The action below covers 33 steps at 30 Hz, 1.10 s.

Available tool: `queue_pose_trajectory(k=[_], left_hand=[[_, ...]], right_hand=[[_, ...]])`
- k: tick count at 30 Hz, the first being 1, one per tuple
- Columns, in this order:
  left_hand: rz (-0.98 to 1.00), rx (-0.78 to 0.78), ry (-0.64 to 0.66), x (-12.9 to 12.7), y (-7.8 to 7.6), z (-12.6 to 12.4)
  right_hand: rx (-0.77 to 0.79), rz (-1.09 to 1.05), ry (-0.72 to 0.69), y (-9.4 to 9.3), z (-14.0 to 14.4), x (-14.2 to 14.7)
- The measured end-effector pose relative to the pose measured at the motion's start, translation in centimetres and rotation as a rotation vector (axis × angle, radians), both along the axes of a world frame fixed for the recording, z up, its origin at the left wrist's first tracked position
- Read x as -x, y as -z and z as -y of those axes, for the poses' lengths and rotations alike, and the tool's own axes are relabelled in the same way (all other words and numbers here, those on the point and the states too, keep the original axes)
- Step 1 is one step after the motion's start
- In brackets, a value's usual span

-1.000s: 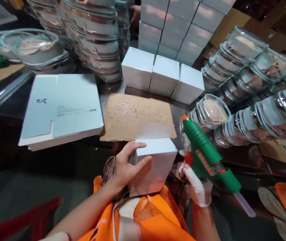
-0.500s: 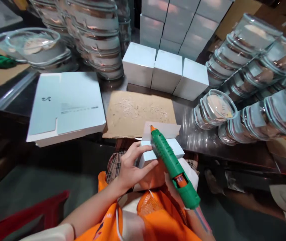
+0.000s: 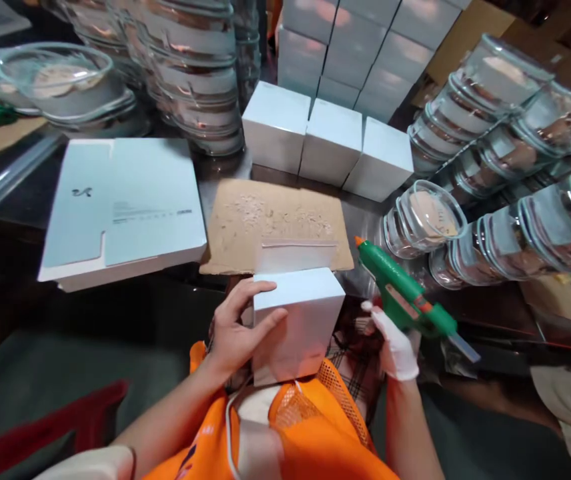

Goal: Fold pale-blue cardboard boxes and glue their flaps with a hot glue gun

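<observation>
A white box [image 3: 295, 340] stands against my body at the table's front edge, its flap [image 3: 298, 257] raised toward the cardboard. My left hand [image 3: 240, 327] grips the box's left side, thumb on the near face and fingers by the top edge. To the right, my right hand [image 3: 395, 347], in a white glove, holds a green hot glue gun [image 3: 400, 287] by its handle. The gun's orange nozzle points up and left, apart from the box, and a clear glue stick sticks out of its rear end. The gun partly hides my gripping fingers.
A glue-spotted cardboard sheet [image 3: 275, 213] lies ahead of the box. Left is a large pale box [image 3: 125, 200]; behind are three white boxes [image 3: 333, 140]. Stacked glass containers stand at left [image 3: 195, 73] and right [image 3: 495, 233]. A red chair [image 3: 85, 427] is at lower left.
My right hand has drawn the glue gun away from the flap, out to the right. The white box shows more of its near face, with my left hand still on it.
</observation>
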<state>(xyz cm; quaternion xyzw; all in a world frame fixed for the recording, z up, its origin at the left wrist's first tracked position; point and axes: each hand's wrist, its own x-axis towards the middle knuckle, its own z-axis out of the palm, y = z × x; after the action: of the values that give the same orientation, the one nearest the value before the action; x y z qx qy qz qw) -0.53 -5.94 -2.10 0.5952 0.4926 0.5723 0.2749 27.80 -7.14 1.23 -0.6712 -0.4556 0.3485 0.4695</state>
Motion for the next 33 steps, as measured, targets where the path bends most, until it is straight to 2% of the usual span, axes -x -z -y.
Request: queue_pose_trajectory(k=[5, 8, 11, 12, 14, 16, 17, 19, 21, 23, 25, 27, 29, 33], left_hand=[[0.079, 0.015, 0.019, -0.2, -0.7, -0.1], [0.076, 0.015, 0.035, -0.2, -0.9, -0.1], [0.096, 0.015, 0.057, -0.2, -1.0, -0.2], [0.109, 0.010, 0.072, -0.3, -1.0, -0.3], [0.122, 0.009, 0.117, -0.5, -1.1, -0.5], [0.111, 0.020, 0.171, -0.7, -1.2, -0.7], [0.102, 0.025, 0.189, -0.8, -1.2, -0.6], [0.093, 0.038, 0.197, -1.0, -1.1, -0.5], [0.114, 0.079, 0.167, -1.3, -0.7, -0.4], [0.196, 0.130, 0.111, -1.7, -0.3, -0.4], [0.339, 0.133, 0.089, -2.0, 0.1, -0.7], [0.463, 0.087, 0.126, -2.1, 0.4, -1.2], [0.460, 0.045, 0.201, -1.9, 0.4, -1.7], [0.314, 0.020, 0.239, -1.1, 0.0, -1.8]], right_hand=[[0.257, -0.384, -0.004, -0.4, -7.0, 0.6], [0.412, -0.279, -0.054, -0.8, -8.8, -1.1], [0.502, -0.025, -0.044, -1.9, -8.1, -2.9], [0.458, 0.061, 0.002, -2.5, -7.5, -3.1], [0.256, 0.168, 0.070, -3.9, -6.2, -2.3], [0.094, 0.118, -0.004, -5.0, -5.3, -0.4], [0.087, 0.030, -0.097, -5.3, -5.1, 0.7], [0.186, -0.200, -0.278, -5.3, -5.1, 2.6], [0.235, -0.353, -0.317, -4.6, -5.3, 3.6], [0.192, -0.385, -0.297, -3.7, -5.4, 3.6], [0.100, -0.351, -0.413, -3.2, -5.2, 2.7], [-0.015, -0.299, -0.642, -3.4, -4.8, 1.8], [-0.132, -0.201, -0.812, -3.9, -4.3, 1.3], [-0.309, 0.123, -0.861, -4.6, -3.7, 1.8]])
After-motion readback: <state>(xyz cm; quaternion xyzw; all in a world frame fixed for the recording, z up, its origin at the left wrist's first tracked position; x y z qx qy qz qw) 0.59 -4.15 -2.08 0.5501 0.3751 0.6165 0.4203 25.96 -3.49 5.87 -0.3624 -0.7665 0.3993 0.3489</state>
